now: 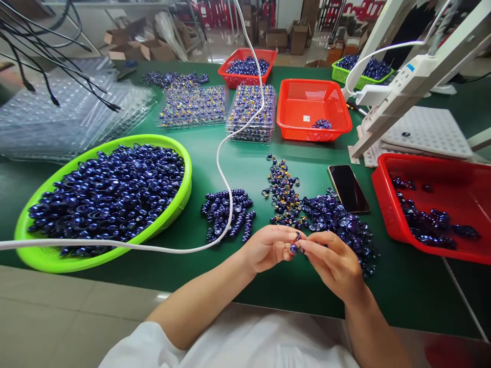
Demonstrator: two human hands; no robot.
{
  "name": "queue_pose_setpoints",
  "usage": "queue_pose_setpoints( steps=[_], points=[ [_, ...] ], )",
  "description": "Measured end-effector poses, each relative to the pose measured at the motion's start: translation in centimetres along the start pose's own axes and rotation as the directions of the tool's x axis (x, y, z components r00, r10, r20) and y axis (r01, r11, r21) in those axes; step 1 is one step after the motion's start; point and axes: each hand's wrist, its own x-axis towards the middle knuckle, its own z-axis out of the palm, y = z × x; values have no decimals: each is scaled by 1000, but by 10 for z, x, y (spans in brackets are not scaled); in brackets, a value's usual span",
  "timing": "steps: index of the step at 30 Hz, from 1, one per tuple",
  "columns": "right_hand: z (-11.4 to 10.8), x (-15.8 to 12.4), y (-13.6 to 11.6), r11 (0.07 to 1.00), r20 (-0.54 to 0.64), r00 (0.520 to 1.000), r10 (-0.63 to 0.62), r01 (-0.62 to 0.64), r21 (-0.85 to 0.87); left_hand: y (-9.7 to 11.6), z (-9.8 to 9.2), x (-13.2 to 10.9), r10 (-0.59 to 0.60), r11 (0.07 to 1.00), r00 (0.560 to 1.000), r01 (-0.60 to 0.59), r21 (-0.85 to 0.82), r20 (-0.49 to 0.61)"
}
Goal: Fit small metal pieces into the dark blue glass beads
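Note:
My left hand (268, 248) and my right hand (333, 263) meet above the near edge of the green table (307, 286). Both pinch one small shiny dark-blue piece (294, 247) between their fingertips. Just beyond my hands lies a loose pile of the same blue pieces (337, 220). A second heap with orange specks (282, 191) sits further back, and short stacked rows of pieces (226, 212) lie to the left of it.
A lime-green basket (174, 204) full of blue pieces stands at the left, with a white cable (224, 168) across it. Red baskets (383, 204) (295, 110), a black phone (348, 188), filled clear trays (251, 110) and empty trays (72, 117) surround the work spot.

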Motion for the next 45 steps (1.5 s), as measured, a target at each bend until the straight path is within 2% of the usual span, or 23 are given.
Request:
queue_pose_setpoints(
  steps=[9,12,15,17,23,27,34,37,42,45],
  points=[
    [3,2,-2,992,-22,996,-82,79,-97,-3,-2,2,74,993,996,-69,96,-51],
    [4,2,-1,990,-82,995,-58,47,-133,-7,1,2,181,966,981,-164,201,-71],
    [5,1,-1,992,-162,987,-12,-9,-123,-11,4,0,360,868,931,-310,387,-63],
    [5,1,0,996,-175,984,22,-37,-83,-12,6,-1,432,800,901,-361,480,-44],
    [5,1,-2,996,-151,988,38,-50,-78,-16,8,-2,509,686,860,-392,613,-19],
    [5,0,-1,993,-159,986,43,-59,-98,-19,6,-3,571,552,819,-437,710,61],
    [4,-2,0,994,-150,987,51,-64,-85,-19,3,-4,620,392,766,-490,778,169],
    [5,-1,0,993,-162,985,55,-71,-90,-18,2,-4,654,280,719,-520,807,236],
    [6,1,-2,991,-169,982,90,-105,-85,-18,3,-4,710,68,606,-566,822,359],
    [5,1,-4,990,-176,979,105,-120,-77,-19,2,-3,723,-11,553,-590,808,414]
  ],
)
